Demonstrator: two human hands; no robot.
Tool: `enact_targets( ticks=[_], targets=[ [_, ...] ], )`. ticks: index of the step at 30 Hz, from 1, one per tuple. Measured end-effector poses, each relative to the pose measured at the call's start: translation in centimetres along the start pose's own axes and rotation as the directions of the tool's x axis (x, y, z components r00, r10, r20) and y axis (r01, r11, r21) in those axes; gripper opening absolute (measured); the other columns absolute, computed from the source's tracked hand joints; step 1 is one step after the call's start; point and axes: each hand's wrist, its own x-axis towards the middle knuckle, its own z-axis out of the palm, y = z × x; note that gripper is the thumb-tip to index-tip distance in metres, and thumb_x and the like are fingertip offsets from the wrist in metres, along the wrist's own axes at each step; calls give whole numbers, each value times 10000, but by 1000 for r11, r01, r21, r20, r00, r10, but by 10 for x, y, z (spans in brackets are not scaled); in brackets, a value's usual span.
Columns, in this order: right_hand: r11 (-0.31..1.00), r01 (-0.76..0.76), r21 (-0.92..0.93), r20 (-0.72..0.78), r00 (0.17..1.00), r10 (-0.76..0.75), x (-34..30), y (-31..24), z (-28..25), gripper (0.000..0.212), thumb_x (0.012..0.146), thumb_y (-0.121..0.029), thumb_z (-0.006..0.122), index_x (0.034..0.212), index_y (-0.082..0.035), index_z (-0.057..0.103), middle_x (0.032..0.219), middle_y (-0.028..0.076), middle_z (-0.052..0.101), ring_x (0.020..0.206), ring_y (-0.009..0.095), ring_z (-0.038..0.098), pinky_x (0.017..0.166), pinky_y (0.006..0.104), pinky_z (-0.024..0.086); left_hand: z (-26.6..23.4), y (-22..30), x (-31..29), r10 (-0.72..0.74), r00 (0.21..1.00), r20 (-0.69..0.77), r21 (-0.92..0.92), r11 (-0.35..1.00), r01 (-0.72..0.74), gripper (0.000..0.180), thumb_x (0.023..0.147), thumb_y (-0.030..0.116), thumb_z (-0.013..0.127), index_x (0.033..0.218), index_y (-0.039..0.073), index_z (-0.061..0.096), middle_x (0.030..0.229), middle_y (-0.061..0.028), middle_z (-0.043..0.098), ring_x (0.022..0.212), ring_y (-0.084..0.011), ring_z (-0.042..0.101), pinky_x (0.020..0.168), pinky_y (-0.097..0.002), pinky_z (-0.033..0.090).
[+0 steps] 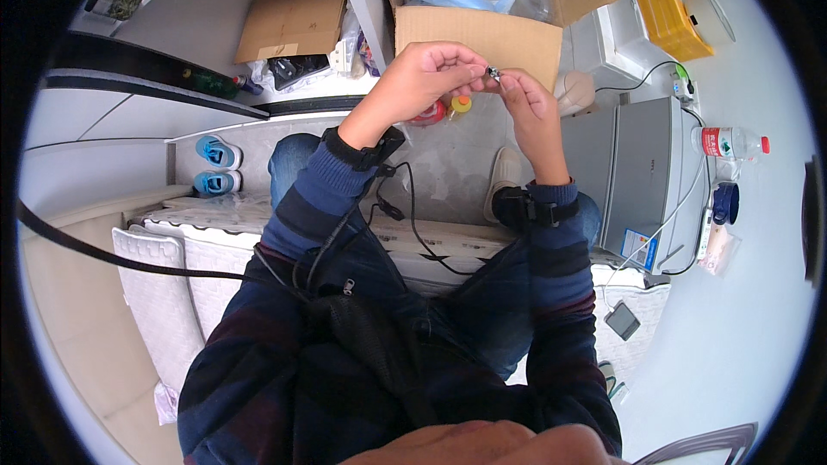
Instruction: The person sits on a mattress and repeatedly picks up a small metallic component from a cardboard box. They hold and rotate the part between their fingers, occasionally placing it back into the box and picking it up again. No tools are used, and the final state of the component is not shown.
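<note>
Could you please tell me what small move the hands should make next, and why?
Perhaps turn the small shiny item slightly to expose more of it, since the left hand and the right hand pinch it from either side and seem to cover part of it.

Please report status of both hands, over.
Left hand and right hand pinching small shiny object. Kind unclear. Open cardboard box beyond, not between them.
</note>
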Motion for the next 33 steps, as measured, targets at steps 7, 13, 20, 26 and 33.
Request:
enact_targets(
  ticks=[7, 13, 20, 26, 33],
  targets=[
    [929, 95, 359, -147, 988, -44, 1, 4, 0, 127, 1087, -153, 595, 1092, -41, 655, 822, -54, 544, 742, 25, 457, 662, 211, 395, 4, 2, 0, -13, 1000, 0, 43, 999, 13, 232, 1057, 175, 671, 1192, -5, 728, 965, -33, 755, 840, -64, 657, 766, -217, 544],
    [997, 47, 54, -205, 978, -35, -5, -9, 0, 147, 1014, -74, 701, 1155, -32, 693, 837, -80, 587, 729, 1, 461, 633, 184, 367, 9, -1, 1, -17, 1000, 22, 25, 1000, 16, 220, 1057, 172, 669, 1172, -5, 732, 951, -30, 760, 820, -65, 658, 757, -223, 548],
    [996, 30, -81, -110, 993, -39, -2, -8, -1, 121, 1000, -113, 744, 1062, -13, 767, 781, -77, 652, 678, 1, 492, 591, 191, 399, 10, -6, 3, -42, 998, 38, 39, 998, 40, 198, 1055, 158, 665, 1150, 1, 740, 947, -22, 760, 808, -48, 650, 744, -212, 540],
    [982, 65, -180, -149, 984, -93, -2, -11, 2, 128, 1003, -109, 733, 1074, -5, 758, 826, -16, 707, 734, 20, 560, 633, 206, 457, 12, -3, 3, -60, 998, 23, 45, 997, 59, 176, 1048, 146, 670, 1117, 3, 747, 912, -8, 749, 773, -37, 633, 693, -195, 513],
    [904, 28, -427, -359, 912, -198, 26, -50, 6, 172, 977, -184, 764, 1042, -25, 771, 844, 20, 746, 727, 58, 597, 666, 254, 506, 7, -3, 3, -38, 999, 32, -10, 999, 38, 130, 1039, 121, 674, 1068, 9, 734, 876, -4, 740, 733, -32, 614, 651, -199, 493]
  ],
)
